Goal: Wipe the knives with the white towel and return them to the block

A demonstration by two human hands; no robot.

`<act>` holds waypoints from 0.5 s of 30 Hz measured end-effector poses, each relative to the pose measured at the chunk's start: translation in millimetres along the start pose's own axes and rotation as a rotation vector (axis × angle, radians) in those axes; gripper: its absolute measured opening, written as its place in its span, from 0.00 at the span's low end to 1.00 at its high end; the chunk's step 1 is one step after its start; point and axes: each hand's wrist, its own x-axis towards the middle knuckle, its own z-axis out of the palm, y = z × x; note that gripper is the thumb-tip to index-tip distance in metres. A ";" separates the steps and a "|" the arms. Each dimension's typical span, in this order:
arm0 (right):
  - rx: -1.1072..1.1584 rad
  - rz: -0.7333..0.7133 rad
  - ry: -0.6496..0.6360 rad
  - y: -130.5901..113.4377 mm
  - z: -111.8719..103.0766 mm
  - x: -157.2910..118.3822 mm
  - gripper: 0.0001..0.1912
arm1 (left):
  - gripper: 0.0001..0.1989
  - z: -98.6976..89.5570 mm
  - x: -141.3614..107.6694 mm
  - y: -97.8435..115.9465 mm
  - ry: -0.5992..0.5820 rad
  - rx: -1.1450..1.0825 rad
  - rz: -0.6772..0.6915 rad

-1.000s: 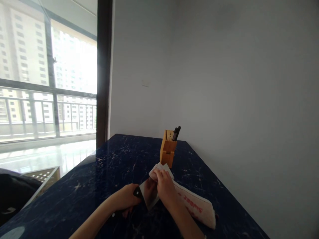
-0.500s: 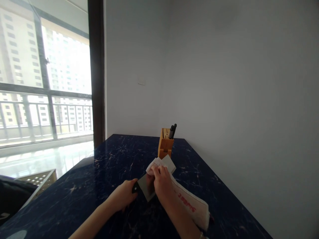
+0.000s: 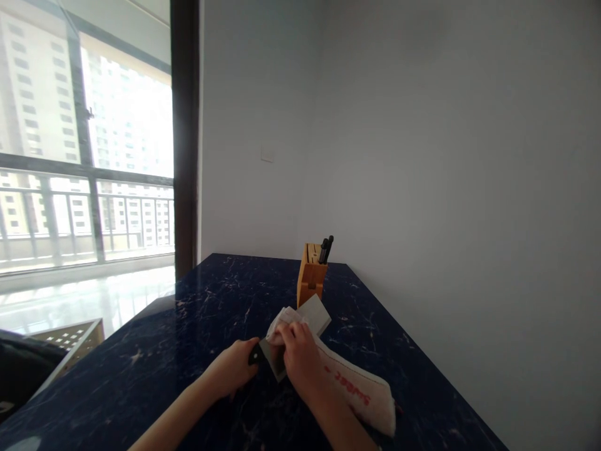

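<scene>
A cleaver (image 3: 315,312) with a wide, flat blade is held above the dark table, its blade angled away to the upper right. My left hand (image 3: 237,363) is closed around its black handle. My right hand (image 3: 299,354) grips a white towel (image 3: 359,394) and presses a bunched part of it on the blade near the handle. The towel's loose end, with red lettering, trails to the lower right under my forearm. Part of the blade is hidden by the towel and my fingers.
Just beyond the blade stands a wooden knife block (image 3: 312,275) with black-handled tools (image 3: 326,249) in it. The blue-black marbled table (image 3: 225,294) meets a grey wall on the right. At the lower left are a perforated chair (image 3: 77,341) and a black item (image 3: 25,369).
My right hand has slid the towel along the blade toward the handle, down and left, baring more of the far end. My left hand has stayed on the handle.
</scene>
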 end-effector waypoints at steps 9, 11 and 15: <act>-0.083 0.149 0.150 56.0 -11.9 46.0 0.20 | 0.09 -3.2 -3.6 0.9 0.010 0.077 -0.002; -0.095 0.174 0.149 72.5 -15.8 47.3 0.21 | 0.10 -3.3 -3.4 0.2 -0.025 0.054 -0.026; -0.123 0.194 0.102 83.8 -16.2 30.2 0.22 | 0.10 -3.0 -2.6 -1.6 -0.079 -0.036 -0.037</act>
